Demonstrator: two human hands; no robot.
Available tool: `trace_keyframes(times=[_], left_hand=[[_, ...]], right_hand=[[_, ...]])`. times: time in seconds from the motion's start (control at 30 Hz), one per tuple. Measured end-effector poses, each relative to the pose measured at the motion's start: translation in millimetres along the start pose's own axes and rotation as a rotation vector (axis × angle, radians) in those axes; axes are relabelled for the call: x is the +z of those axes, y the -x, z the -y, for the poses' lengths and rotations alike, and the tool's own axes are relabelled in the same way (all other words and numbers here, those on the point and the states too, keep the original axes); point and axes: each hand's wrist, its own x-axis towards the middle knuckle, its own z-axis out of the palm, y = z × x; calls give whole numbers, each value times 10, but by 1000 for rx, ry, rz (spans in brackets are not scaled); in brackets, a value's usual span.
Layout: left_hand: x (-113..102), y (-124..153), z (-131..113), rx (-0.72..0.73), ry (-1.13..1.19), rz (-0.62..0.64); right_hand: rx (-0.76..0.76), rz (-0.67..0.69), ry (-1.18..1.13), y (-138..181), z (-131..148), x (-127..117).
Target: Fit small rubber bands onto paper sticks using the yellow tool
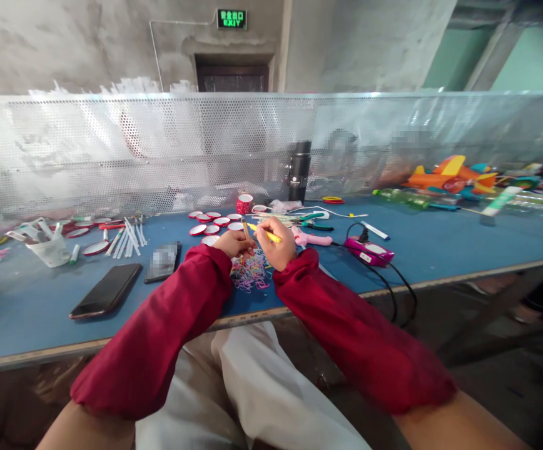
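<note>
Over the front middle of the blue table, my left hand (234, 244) is closed around a thin brownish stick (246, 229), which stands nearly upright. My right hand (278, 242) grips a yellow pen (271, 235) whose tip points left, close to the stick; whether the two touch I cannot tell. A heap of thin, colourful bands or strings (250, 272) lies just under both hands. Behind my left hand sit several round, red-rimmed white discs (197, 230) and a red roll-shaped stack (244, 202). A pink glue gun (313, 238) rests right of my right hand.
Left of me lie a black phone (106, 291), a second dark phone-like object (162, 262), white sticks (131, 237) and a white cup (50, 248). Pliers (316, 222), a purple box with cables (372, 252) and a black bottle (299, 172) stand rightward. A perforated metal screen (168, 150) bounds the back.
</note>
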Motion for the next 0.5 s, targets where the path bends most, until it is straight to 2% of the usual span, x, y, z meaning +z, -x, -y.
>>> trace_keyframes(times=[0.17,0.33,0.5], left_hand=[[-7,-4,13,16,1,4],[-5,-1,7,8,-2,-6],[-2,1,8,17,0,-5]], right_hand=[[-6,32,-2,-4,18,-1],[-3,-12,-2,-4,22,-6],[-8,37,4,-4,21,-2]])
